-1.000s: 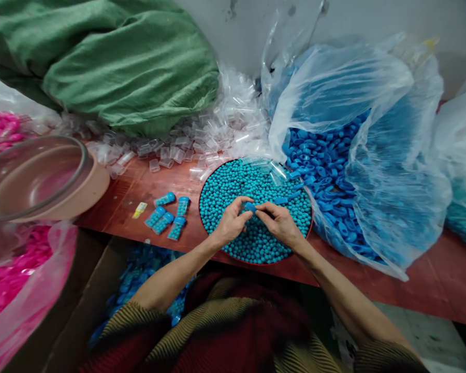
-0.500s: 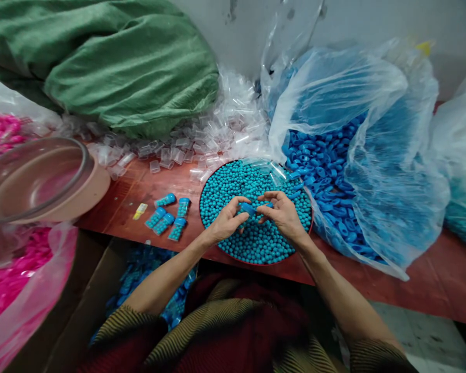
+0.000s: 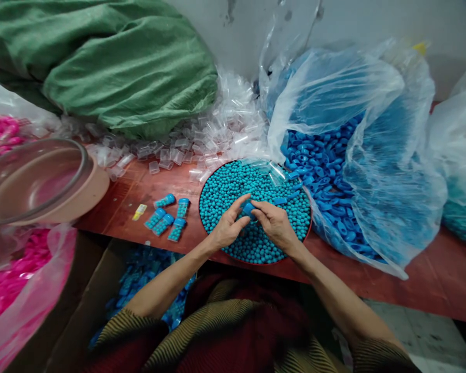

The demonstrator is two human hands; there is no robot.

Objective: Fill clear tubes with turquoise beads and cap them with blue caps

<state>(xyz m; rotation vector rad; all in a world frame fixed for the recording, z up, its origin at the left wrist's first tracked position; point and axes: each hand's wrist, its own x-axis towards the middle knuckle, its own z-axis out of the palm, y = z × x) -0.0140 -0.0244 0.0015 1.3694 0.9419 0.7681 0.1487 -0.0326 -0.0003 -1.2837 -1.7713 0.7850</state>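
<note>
My left hand point(image 3: 229, 227) is closed around a small bottle with a blue cap point(image 3: 248, 209), above a round red-rimmed tray point(image 3: 311, 223) full of turquoise beads point(image 3: 233, 181). The fingers of my right hand point(image 3: 275, 224) press against the blue cap from the right. Most of the bottle's body is hidden by my fingers. Clear empty tubes point(image 3: 277, 172) and a few loose blue caps point(image 3: 281, 200) rest on the beads at the tray's right side. Left of the tray, several bead-filled bottles with blue caps point(image 3: 175, 228) lie on the red table point(image 3: 120, 207).
A plastic bag point(image 3: 396, 171) of blue caps point(image 3: 318, 160) leans at the right. Clear tubes point(image 3: 233, 119) pile up behind, beside a green cloth sack point(image 3: 132, 67). Basins point(image 3: 97, 186) stand left; below are pink pieces point(image 3: 27, 264) and a box of blue-capped bottles point(image 3: 140, 274).
My right hand has moved left and down, and its fingers now meet the blue cap at my left hand. The blue piece it held before is no longer separately visible.
</note>
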